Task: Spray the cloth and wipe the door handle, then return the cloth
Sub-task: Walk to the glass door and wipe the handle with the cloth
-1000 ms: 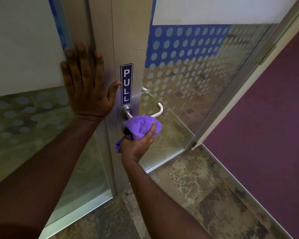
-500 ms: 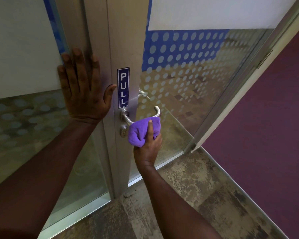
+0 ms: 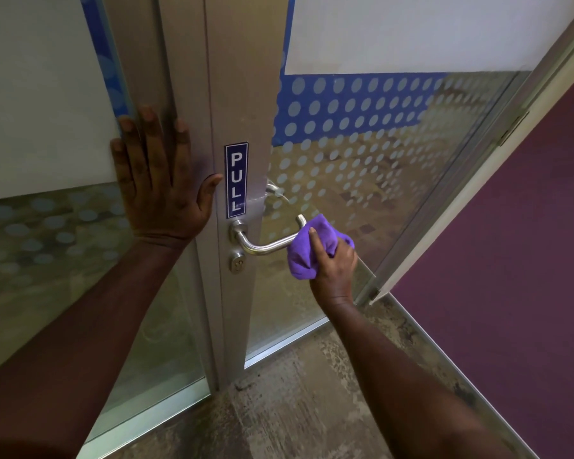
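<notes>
The right hand (image 3: 333,270) is closed around a bunched purple microfibre cloth (image 3: 312,246), thumb laid across its front and fingers wrapped behind, pressing the wad onto the free end of the steel lever door handle (image 3: 265,247) — the part farthest from the door's metal edge stile (image 3: 239,94). The bare run of the lever between cloth and round rose shows uncovered. Below the rose sits the lock cylinder (image 3: 237,262); above it, a blue PULL sign (image 3: 236,180). The left hand (image 3: 159,190) lies flat with fingers spread on the fixed frame beside the door's edge, gripping nothing, seemingly bracing.

This looks like the wiping step, mid-stroke. The next move likely calls for sliding the cloth back along the lever toward the rose with steady squeeze — then carrying the cloth back to its place, which is out of view.
</notes>
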Motion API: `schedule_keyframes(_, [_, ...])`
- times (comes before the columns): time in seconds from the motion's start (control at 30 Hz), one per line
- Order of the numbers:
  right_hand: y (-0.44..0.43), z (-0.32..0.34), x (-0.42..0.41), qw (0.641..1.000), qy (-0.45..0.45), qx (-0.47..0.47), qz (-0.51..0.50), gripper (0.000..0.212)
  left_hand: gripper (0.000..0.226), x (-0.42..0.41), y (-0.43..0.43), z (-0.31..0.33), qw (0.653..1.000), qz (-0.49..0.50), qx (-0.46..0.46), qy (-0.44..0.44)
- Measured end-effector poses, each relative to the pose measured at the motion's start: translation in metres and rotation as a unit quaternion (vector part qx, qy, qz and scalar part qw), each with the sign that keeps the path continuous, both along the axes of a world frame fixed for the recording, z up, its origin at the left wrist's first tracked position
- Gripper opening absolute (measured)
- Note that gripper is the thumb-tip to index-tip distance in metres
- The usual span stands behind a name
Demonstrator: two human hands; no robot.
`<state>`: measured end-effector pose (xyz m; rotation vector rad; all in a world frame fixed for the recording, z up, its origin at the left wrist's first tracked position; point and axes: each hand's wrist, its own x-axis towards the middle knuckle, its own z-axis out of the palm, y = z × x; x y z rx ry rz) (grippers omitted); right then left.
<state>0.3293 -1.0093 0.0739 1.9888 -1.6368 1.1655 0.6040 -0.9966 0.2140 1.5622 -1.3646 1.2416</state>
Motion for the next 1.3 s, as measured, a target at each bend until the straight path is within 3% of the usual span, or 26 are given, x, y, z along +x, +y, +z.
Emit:
schedule_keyframes(0.23, [-0.009, 0.012, -0.022, 0.997, 0.033, 0.065, 0.014, 0.067, 0.072, 0.000, -0.001, -0.001, 1.000, 0.001, -0.006, -0.006])
schedule_keyframes(0.37, [-0.009, 0.012, -0.024, 0.988, 0.019, 0.152, -0.034, 0.091, 0.073, 0.002, -0.003, -0.001, 1.000, 0.000, -0.009, -0.008])
schedule_keyframes(0.6, [0.005, 0.030, -0.020, 0.977, -0.102, 0.185, -0.032, 0.101, 0.074, 0.002, -0.004, -0.003, 1.000, -0.010, -0.010, -0.008])
schedule_keyframes(0.83, [0.015, 0.054, -0.024, 0.973, -0.191, 0.127, 0.010, 0.097, 0.075, 0.001, -0.007, -0.006, 1.000, -0.007, -0.015, -0.005])
schedule_keyframes(1.0, [0.018, 0.076, -0.021, 0.942, -0.298, 0.143, 0.055, 0.091, 0.077, 0.000, -0.010, -0.004, 1.000, -0.017, -0.010, -0.012])
schedule_keyframes(1.13, [0.022, 0.093, -0.017, 0.936, -0.297, 0.160, 0.105, 0.089, 0.076, 0.000, -0.008, -0.001, 1.000, -0.030, -0.007, 0.001])
schedule_keyframes(1.3, [0.032, 0.113, -0.018, 0.895, -0.375, 0.169, 0.172, 0.101, 0.075, -0.006, 0.004, 0.002, 0.998, -0.053, 0.012, 0.031])
